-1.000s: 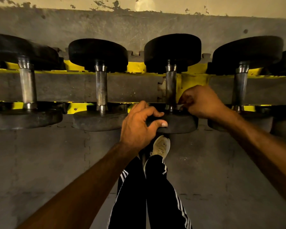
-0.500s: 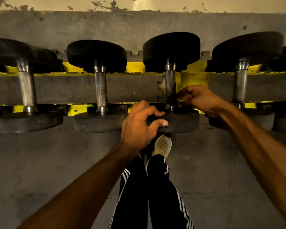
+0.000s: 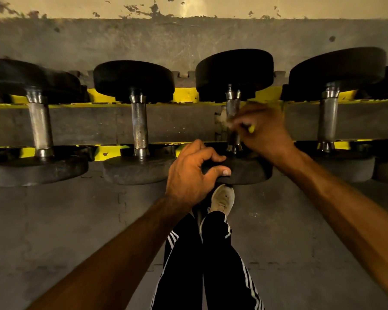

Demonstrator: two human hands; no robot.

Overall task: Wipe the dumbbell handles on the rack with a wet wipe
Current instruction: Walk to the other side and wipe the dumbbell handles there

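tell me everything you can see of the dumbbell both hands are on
The dumbbell, third from the left in view, lies across the yellow rack with one head nearer the camera. Its two round black heads, rubber by the look, are joined by a dark metal handle with shiny collars. The left hand grips the near head's rim. The right hand, motion-blurred, curls round the handle, with a pale smear against it.

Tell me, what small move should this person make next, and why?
Probably slide the right hand up the third dumbbell's handle toward the far collar. That hand is curled around the handle's middle, blurred, with bare metal showing above it, while the left hand grips the near weight to steady it.
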